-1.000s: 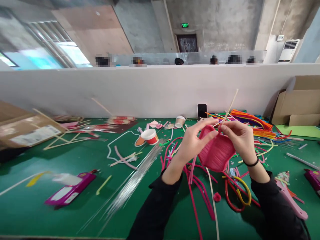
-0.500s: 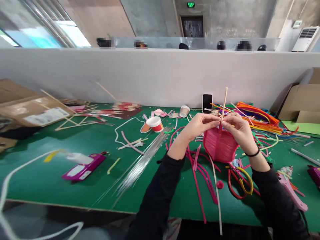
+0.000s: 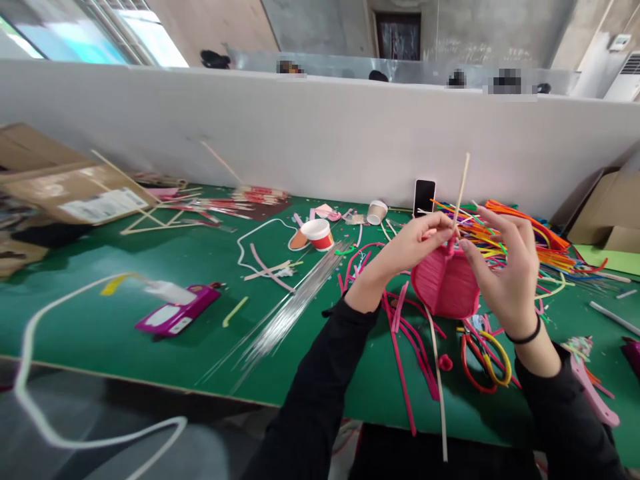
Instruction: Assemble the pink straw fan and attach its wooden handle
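Note:
My left hand pinches the top of a pink leaf-shaped piece wound from fuzzy wire, held above the green table. A thin pale stick rises from that pinch, and a pale stem hangs below the piece toward me. My right hand is at the piece's right side, thumb and forefinger pinching at its top next to the stick, the other fingers spread. Both arms wear black sleeves, and a black band circles the right wrist.
A heap of coloured fuzzy wires lies behind my hands, pink strands under them. A bundle of thin metal wires, a purple packet, a red-white cup, a phone, cardboard boxes and a pink glue gun lie around.
The view has tipped down and the table's near edge now shows. The pale stick has swung from leaning right to nearly upright, and my right fingers have spread open beside the pink piece.

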`<state>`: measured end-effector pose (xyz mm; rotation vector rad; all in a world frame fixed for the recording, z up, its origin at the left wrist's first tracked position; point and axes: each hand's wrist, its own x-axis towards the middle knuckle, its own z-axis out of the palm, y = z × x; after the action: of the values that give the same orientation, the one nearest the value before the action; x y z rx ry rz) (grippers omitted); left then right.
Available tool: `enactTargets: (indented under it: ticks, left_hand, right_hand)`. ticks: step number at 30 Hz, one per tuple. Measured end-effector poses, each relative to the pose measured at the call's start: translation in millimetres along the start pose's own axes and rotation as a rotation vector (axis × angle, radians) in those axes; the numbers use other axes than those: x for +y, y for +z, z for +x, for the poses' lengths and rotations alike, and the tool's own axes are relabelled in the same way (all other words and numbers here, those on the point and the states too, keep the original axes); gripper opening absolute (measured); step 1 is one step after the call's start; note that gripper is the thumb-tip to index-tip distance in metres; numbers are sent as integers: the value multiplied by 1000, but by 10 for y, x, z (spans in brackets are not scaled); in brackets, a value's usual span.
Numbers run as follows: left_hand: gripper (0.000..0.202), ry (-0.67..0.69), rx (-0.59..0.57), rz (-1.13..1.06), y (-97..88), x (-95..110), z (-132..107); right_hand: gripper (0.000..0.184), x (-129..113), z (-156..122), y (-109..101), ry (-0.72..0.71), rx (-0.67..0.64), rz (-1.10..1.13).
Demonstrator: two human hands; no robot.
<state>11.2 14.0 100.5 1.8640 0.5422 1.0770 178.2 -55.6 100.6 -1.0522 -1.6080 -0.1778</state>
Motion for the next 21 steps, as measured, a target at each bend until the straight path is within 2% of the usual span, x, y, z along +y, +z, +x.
enactTargets:
  ticks: [3, 5, 7, 10, 12, 13, 15, 17, 19, 21]
  left_hand:
    - [16, 26, 236, 50, -178, 13, -23]
    - [14, 70, 426, 93, -379, -4, -50]
    - [15, 137, 597, 155, -607, -25, -92]
    - [17, 235, 821, 314, -907, -30, -182]
    - [18, 262, 926, 443, -1040, -14, -253]
    - [18, 264, 966, 504, -1085, -4, -288]
    - [18, 243, 1020, 616, -1140, 18, -350]
    - [17, 193, 1050, 717, -1162, 38, -394]
    - [16, 142, 1065, 786, -1160, 56, -415]
    - [16, 108, 1062, 810, -1133, 74, -410]
  right_hand:
    - [31, -196, -40, -85, -119, -5, -21]
    - [24, -252, -89, -70, -182, -140, 49]
    - [18, -243, -167, 45, -172, -378, 149]
    - [11, -170, -334, 414, -7, -803, 219]
    - [8, -138, -461, 740, 149, -1054, 110]
    - [10, -136, -525, 904, 235, -1118, 14]
    - [17, -154, -642, 1196, 295, -1132, -74]
    - [19, -180, -729, 1404, 348, -1114, -140]
    - [10, -178, -761, 1505, 393, -1090, -162]
    - [4, -128, -709, 1491, 422, -1061, -128]
